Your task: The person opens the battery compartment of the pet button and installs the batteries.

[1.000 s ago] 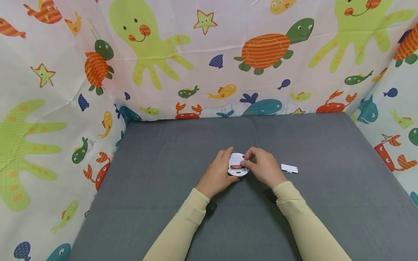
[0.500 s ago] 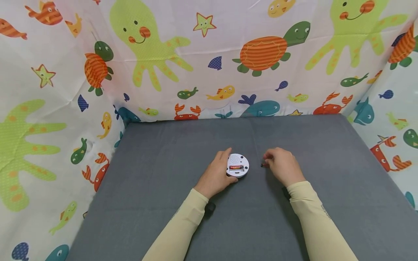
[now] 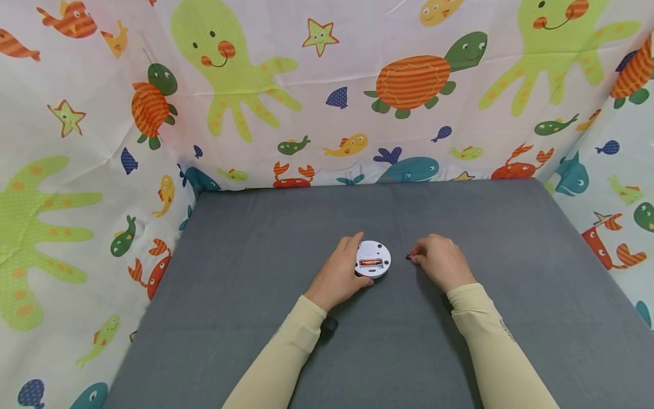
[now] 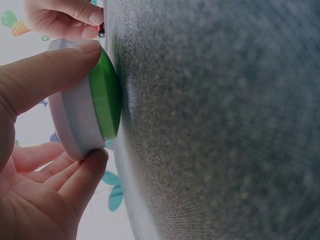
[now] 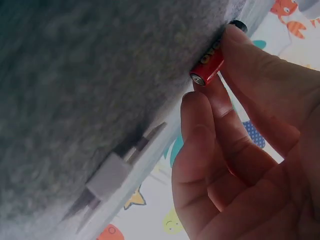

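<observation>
My left hand [image 3: 338, 274] grips a round white device [image 3: 372, 250] by its rim, thumb on the near side and fingers on the far side. Its back faces up, with speaker holes and an uncovered compartment where one red battery [image 3: 370, 263] lies. The left wrist view shows the device's green underside [image 4: 106, 95] against the cloth. To the right of the device, my right hand [image 3: 443, 261] pinches another battery [image 5: 210, 61], red with a black end, between thumb and fingers, low over the cloth or touching it.
A small pale piece [image 5: 110, 175], blurred, lies on the grey cloth [image 3: 286, 227] past my right hand and looks like the compartment cover; in the head view the hand hides it. A printed fabric curtain [image 3: 327, 79] walls the back and sides.
My right hand has moved right, away from the device, carrying a battery from beside its compartment. Over the last half second that battery has turned slightly. My left hand has stayed in place.
</observation>
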`<move>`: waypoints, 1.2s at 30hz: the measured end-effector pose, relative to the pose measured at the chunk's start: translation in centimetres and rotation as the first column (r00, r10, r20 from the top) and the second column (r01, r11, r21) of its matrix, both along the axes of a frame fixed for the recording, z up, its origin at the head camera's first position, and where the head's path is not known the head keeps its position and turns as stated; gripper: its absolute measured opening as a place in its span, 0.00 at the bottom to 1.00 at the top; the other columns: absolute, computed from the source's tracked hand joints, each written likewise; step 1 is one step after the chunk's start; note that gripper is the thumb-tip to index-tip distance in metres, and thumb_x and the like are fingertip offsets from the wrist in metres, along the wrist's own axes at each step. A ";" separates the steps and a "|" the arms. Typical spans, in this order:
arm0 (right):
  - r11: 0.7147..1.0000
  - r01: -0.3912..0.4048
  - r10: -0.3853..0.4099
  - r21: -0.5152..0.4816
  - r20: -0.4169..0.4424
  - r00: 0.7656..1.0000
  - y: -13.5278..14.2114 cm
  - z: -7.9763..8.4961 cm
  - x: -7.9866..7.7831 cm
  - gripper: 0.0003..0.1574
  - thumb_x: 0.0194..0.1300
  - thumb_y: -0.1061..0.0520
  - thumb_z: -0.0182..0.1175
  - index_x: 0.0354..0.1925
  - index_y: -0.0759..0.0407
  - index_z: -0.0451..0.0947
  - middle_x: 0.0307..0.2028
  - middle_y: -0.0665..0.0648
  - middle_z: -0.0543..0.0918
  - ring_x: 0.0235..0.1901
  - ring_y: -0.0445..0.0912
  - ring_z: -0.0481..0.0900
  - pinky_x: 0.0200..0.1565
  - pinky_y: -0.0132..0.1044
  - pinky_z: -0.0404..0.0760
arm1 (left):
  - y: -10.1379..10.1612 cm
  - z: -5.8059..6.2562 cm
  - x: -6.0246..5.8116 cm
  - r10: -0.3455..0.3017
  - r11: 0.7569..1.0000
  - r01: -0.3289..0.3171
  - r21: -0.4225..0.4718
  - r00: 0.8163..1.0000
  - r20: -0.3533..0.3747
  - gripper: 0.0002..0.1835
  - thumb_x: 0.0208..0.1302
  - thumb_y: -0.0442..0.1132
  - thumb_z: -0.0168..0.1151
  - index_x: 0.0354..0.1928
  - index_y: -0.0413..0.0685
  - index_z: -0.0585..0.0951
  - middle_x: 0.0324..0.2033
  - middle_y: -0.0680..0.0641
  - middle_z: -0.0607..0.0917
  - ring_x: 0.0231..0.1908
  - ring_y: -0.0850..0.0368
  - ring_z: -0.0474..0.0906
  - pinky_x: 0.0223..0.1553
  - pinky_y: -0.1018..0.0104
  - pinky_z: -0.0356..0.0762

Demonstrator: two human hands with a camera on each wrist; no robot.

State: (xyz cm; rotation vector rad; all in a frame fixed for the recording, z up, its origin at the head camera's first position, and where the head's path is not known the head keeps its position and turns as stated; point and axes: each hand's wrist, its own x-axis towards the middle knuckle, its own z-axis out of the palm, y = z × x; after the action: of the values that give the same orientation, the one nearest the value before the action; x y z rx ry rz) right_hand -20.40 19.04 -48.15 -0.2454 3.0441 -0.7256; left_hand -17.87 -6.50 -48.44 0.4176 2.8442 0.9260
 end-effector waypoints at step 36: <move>0.946 -0.299 0.279 -0.121 -0.162 0.947 -7.1 1.4 2.3 0.05 0.64 0.58 0.79 0.39 0.49 0.94 0.38 0.49 0.88 0.42 0.47 0.79 0.46 0.46 0.82 | -0.1 0.0 0.1 -0.031 1.000 0.031 0.000 0.998 -0.057 0.56 0.60 0.44 0.84 0.85 0.47 0.60 0.75 0.43 0.72 0.65 0.49 0.80 0.70 0.52 0.80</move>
State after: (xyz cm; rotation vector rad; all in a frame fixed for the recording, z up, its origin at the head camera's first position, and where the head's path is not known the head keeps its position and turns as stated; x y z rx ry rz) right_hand -18.05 11.92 -46.78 -0.7603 2.9854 -0.9404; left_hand -17.81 -6.59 -48.42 0.4944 2.8799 0.9246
